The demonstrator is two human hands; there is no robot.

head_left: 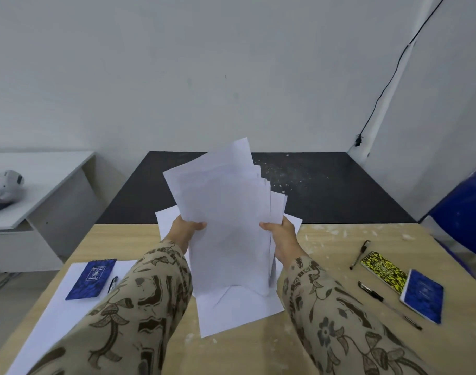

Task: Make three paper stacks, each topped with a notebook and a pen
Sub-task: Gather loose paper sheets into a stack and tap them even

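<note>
My left hand [184,232] and my right hand [282,235] each grip a side of a fanned bundle of white sheets [226,212], held upright above the table's middle. More loose sheets [239,312] lie flat beneath it. At the left, a paper stack [53,307] carries a blue notebook [91,279] and a pen [113,284], partly hidden by my left sleeve. At the right lie a yellow-black notebook [384,271], a second blue notebook [423,296] and two pens [359,254] [389,305].
The wooden table [326,247] has white flecks on it. Beyond its far edge is a dark floor mat [326,190]. A white desk [42,185] with a white device stands at the left, a blue chair [464,212] at the right. A black cable [388,85] runs down the wall.
</note>
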